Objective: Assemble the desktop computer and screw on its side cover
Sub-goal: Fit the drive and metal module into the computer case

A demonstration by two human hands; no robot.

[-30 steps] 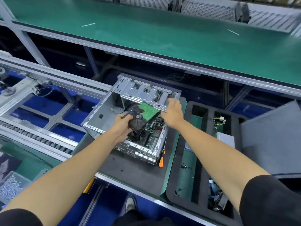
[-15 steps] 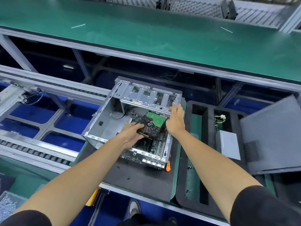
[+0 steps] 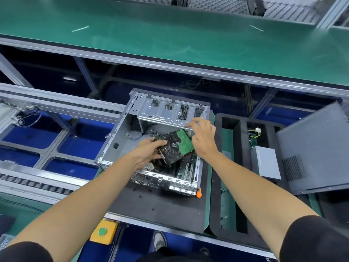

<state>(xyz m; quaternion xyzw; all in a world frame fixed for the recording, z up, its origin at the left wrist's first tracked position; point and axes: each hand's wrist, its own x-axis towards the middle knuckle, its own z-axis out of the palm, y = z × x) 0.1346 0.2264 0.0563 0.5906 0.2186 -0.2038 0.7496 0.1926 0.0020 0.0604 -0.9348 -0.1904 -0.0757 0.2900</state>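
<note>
Left hand (image 3: 149,151) grips the hard drive (image 3: 172,147) tilted above the open case (image 3: 120,140), long axis pointing toward the drive bay (image 3: 166,110) at its far edge, which the right hand (image 3: 203,138) pinches.

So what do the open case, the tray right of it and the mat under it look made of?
Case: bare sheet metal, likely steel; dull grey walls with stamped slots and folded edges. Tray: probably dense black foam; matte, thick walls with cut-out pockets. Mat: matte dark sheet, possibly foam or rubber; hard to tell.
</note>
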